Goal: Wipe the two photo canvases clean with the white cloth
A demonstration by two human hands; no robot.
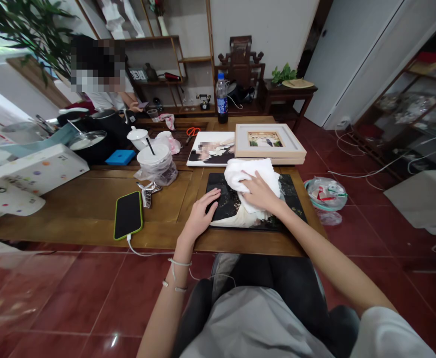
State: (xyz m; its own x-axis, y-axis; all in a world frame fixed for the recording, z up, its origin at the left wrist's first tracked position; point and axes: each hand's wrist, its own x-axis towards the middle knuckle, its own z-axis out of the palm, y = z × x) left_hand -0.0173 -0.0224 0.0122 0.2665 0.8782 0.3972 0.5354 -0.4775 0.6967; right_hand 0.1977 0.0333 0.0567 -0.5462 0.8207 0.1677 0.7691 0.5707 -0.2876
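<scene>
A dark photo panel (223, 201) lies flat near the table's front edge, with a pale dress-like area along its lower side. On its upper part rests a bunched white cloth (257, 171). My right hand (260, 193) presses and grips this cloth, its fingers partly sunk into the folds. My left hand (202, 213) lies at the panel's left edge with its fingers stretched out, holding nothing. Just behind the cloth are a light wooden picture frame (253, 156), stacked with another, and a white-edged photo print (211, 144).
Left of my hands lie a phone (129, 215) on a cable and a lidded cup (154, 161) in plastic. Orange scissors (193, 132) and a cola bottle (221, 99) stand farther back. Another person (104, 79) sits at the far left. A bin (325, 194) is on the floor.
</scene>
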